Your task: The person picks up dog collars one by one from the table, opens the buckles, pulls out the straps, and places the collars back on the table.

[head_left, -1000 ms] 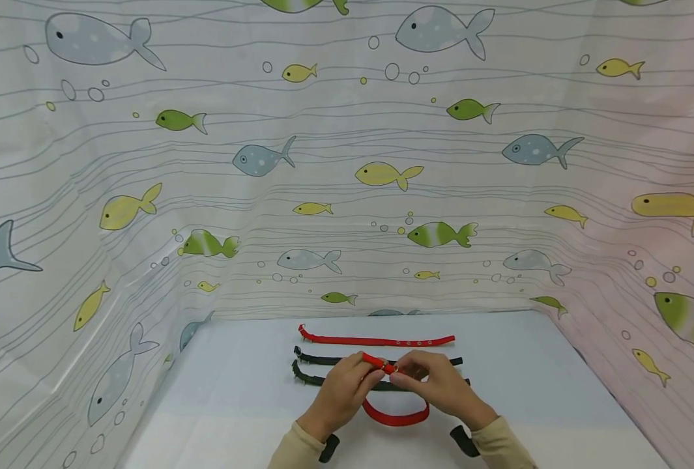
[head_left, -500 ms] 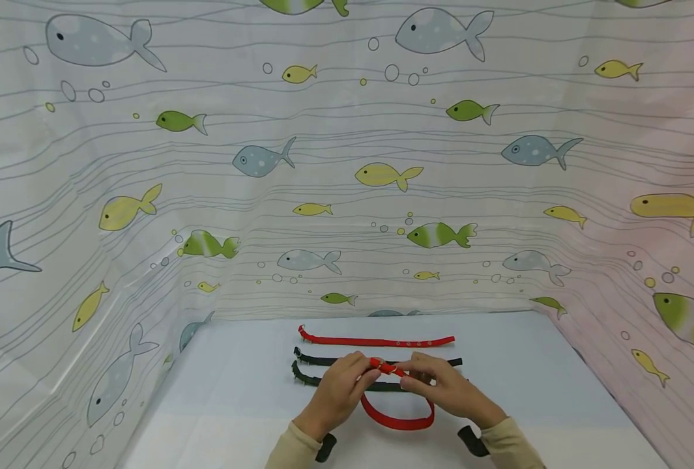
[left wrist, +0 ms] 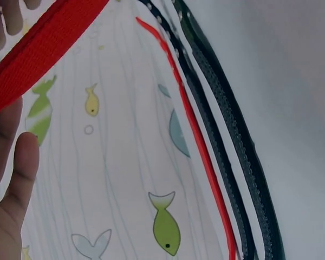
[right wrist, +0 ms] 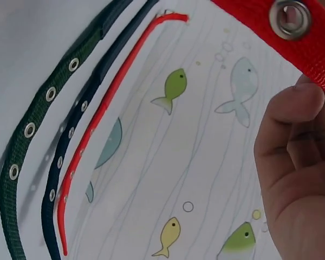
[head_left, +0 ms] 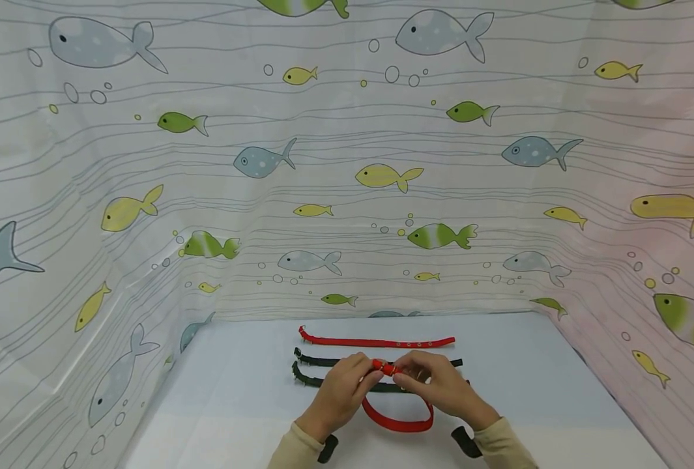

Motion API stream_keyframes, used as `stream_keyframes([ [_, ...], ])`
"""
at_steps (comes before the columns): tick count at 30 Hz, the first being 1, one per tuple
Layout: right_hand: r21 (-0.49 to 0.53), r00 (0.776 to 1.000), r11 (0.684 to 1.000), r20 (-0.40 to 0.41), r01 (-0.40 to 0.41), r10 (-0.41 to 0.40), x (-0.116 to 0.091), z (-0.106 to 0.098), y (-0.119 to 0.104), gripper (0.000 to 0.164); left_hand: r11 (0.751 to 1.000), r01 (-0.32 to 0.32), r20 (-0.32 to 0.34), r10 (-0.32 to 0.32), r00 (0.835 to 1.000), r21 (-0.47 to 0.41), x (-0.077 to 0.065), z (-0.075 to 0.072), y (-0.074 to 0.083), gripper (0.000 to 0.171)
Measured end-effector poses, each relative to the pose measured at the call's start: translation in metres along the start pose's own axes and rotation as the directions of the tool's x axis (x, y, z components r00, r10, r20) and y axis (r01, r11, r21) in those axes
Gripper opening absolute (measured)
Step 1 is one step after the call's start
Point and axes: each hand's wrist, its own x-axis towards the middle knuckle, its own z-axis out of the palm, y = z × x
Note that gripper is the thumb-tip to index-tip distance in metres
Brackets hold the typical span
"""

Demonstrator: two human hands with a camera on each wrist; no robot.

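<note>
Bent into a loop, a red collar (head_left: 398,426) hangs between both hands in the head view, its buckle end at the fingertips. My left hand (head_left: 341,394) pinches the collar near the buckle. On the other side, my right hand (head_left: 443,387) grips the strap between thumb and fingers. Metal eyelets on the red strap (right wrist: 314,40) show close up in the right wrist view, beside the right thumb. The left wrist view has the red webbing (left wrist: 43,54) crossing the left fingers. How far the strap runs through the buckle cannot be made out.
Behind the hands lie a second red collar (head_left: 376,342), a dark blue collar (right wrist: 100,76) and a dark green collar (right wrist: 16,146), stretched out side by side on the white table (head_left: 217,384). A fish-patterned sheet (head_left: 347,130) encloses the back and sides.
The right hand moved slightly right and uncovered the buckle, then came back in toward it. The strap's end by the left fingers now sticks out less. The left hand hardly moved.
</note>
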Motion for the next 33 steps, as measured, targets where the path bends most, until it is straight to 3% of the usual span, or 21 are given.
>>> stream_keyframes([
  [4, 0.034, 0.997, 0.998, 0.060, 0.048, -0.050, -0.002, -0.005, 0.006, 0.022, 1.000, -0.007, -0.004, 0.007, 1.000, -0.018, -0.002, -0.001, -0.003, 0.022],
  [8, 0.041, 0.995, 0.998, 0.088, 0.043, -0.046, -0.003, -0.008, 0.008, 0.024, 1.000, 0.013, 0.003, -0.013, 1.000, -0.029, -0.004, -0.002, -0.006, 0.027],
  [15, -0.020, 1.000, 1.000, 0.026, -0.013, 0.014, 0.003, 0.002, 0.001, 0.017, 1.000, -0.019, -0.013, 0.019, 1.000, -0.020, -0.002, 0.001, -0.005, 0.023],
  [19, 0.009, 0.999, 1.000, 0.041, -0.025, 0.025, 0.003, 0.003, 0.003, 0.016, 1.000, -0.008, -0.003, 0.008, 1.000, -0.029, -0.003, 0.001, -0.004, 0.023],
  [28, 0.056, 0.991, 0.998, 0.129, 0.036, -0.043, -0.002, -0.004, 0.006, 0.034, 0.998, -0.014, -0.038, 0.012, 0.999, -0.054, -0.003, -0.004, -0.011, 0.025],
  [33, 0.103, 0.989, 0.994, 0.143, 0.032, -0.047, -0.003, -0.007, 0.008, 0.041, 0.998, 0.016, -0.061, -0.020, 0.998, -0.067, -0.003, -0.011, -0.014, 0.026],
])
